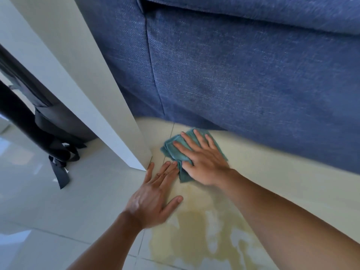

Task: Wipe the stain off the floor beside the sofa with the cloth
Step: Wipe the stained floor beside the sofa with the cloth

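Observation:
A folded teal cloth (172, 148) lies on the pale tiled floor (78, 191) just in front of the blue sofa (243, 65). My right hand (202, 160) presses flat on the cloth, fingers spread, thumb over its lower fold. My left hand (153, 197) rests palm down on the bare tile to the left, fingers apart, fingertips touching the cloth's edge. A yellowish stain (194, 236) spreads over the tile below both hands, between my forearms, patchy with paler gaps.
A white wall corner (109, 117) comes down to the floor just left of my left hand. A dark bag with hanging straps (58, 137) sits behind it at the left. The sofa's base closes the space at the top and right.

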{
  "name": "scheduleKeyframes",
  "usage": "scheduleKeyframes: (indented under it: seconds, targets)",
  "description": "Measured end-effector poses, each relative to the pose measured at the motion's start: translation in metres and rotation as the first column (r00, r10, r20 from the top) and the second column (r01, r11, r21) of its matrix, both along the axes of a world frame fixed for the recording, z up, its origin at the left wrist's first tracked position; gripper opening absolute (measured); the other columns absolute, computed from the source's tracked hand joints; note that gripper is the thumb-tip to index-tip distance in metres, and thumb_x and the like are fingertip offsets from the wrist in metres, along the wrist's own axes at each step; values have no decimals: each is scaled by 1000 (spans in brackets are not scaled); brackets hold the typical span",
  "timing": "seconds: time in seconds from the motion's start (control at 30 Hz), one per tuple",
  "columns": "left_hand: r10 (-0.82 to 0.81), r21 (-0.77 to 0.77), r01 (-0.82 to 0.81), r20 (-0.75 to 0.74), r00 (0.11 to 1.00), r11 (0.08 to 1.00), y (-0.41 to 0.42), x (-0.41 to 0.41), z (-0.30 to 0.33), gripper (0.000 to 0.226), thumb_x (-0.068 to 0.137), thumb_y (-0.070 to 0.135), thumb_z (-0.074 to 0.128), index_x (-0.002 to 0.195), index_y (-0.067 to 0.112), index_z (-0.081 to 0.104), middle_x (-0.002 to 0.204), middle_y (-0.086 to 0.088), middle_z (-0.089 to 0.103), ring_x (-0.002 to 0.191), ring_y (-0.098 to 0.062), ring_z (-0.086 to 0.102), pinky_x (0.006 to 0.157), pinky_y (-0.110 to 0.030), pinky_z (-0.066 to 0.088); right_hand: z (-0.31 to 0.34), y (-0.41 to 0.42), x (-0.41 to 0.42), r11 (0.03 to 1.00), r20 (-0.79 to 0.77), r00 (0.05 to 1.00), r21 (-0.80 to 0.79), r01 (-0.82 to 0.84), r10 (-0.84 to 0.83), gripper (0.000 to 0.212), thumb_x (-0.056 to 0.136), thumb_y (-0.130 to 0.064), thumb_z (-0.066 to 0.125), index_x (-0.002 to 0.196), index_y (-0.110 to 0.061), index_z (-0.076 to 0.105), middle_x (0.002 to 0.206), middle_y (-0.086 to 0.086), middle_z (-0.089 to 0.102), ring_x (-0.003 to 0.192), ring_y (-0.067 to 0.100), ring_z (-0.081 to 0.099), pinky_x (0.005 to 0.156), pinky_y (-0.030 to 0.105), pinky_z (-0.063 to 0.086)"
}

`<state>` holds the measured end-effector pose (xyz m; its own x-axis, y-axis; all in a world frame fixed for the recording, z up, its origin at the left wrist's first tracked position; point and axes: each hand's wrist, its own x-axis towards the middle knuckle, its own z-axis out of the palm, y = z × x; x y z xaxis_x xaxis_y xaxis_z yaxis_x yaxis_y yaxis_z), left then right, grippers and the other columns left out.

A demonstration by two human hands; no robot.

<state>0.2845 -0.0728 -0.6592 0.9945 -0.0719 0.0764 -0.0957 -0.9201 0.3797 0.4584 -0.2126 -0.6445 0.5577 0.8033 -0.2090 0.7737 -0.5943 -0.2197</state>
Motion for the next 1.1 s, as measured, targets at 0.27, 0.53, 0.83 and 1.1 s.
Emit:
scheduleKeyframes:
  seconds: [0.27,0.53,0.83,1.1]
  targets:
    - [35,-7,-34,23,999,999,1,0,-1,74,98,53,35,153,4,30,161,-10,27,152,-19,17,123,-45,6,3,-17,25,985,19,989,-83,150,-149,68,98,-56,25,157,-46,-7,168,-14,-18,154,21,-22,124,47,-15]
    - [28,47,-26,-50,998,999,4,-2,1,70,99,52,32,152,6,34,161,-11,29,152,-20,17,123,-50,8,-9,-149,-14,926,94,928,-83,369,-362,70,90,-64,12,156,-49,-4,169,-13,-9,156,23,-11,125,43,-3]
    - [71,10,-70,-82,994,997,-2,-1,12,80,99,61,16,146,2,44,154,-15,41,147,-26,32,121,-53,20,0,-194,-127,872,19,882,-139,469,-471,78,85,-66,16,158,-44,-4,166,-10,-16,156,29,-9,124,46,-5]
    - [323,-51,-324,-24,946,945,-21,-105,7,67,103,51,19,150,9,41,160,-4,30,150,-24,25,122,-45,19,2,-194,-227,694,-10,695,-59,717,-719,79,91,-64,27,157,-20,31,166,14,26,149,46,23,119,60,16]
